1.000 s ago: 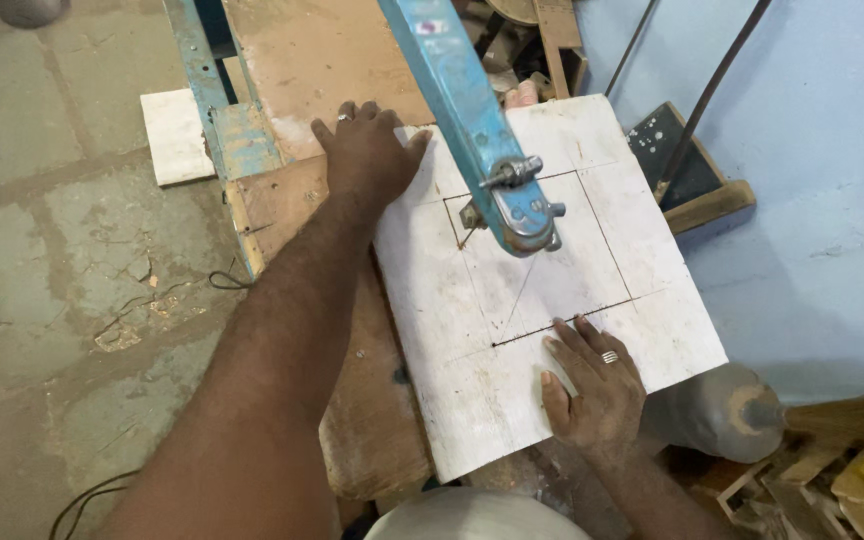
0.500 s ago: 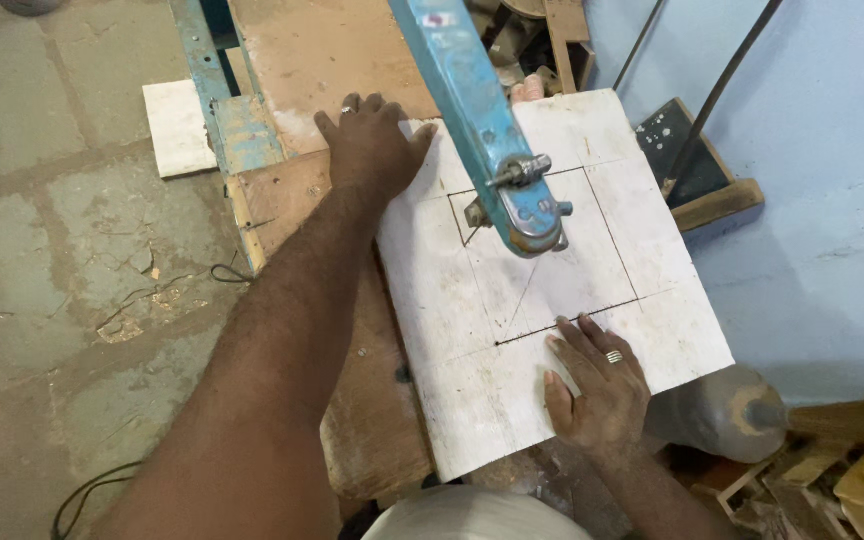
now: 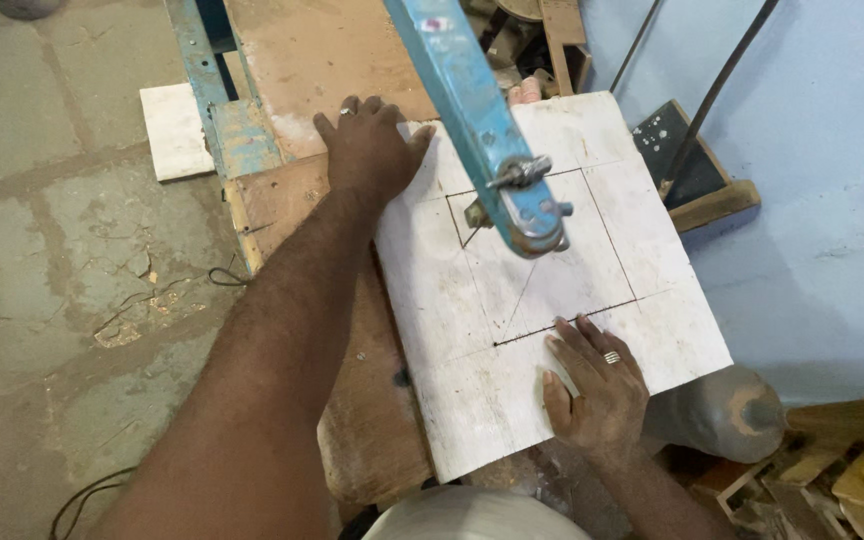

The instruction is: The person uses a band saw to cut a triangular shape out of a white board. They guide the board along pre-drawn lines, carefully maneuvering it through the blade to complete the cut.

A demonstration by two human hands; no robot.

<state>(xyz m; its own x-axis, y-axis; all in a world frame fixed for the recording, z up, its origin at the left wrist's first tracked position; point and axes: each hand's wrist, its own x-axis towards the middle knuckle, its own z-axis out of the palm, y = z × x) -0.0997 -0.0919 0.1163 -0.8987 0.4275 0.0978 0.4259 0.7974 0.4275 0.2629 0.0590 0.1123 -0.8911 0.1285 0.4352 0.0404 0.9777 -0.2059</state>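
Head view: my left hand [image 3: 372, 150] and right hand [image 3: 592, 390] press flat, fingers spread, on the white board [image 3: 452, 300] lying on the desk [image 3: 292, 60] under the blue saw arm [image 3: 482, 130]. One marked line looks cut; the rest remain.

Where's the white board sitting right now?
In the head view the white board lies flat on the brown worktable, right of centre, under the blue saw arm, with the left hand on its far-left corner and the right hand near its front edge.
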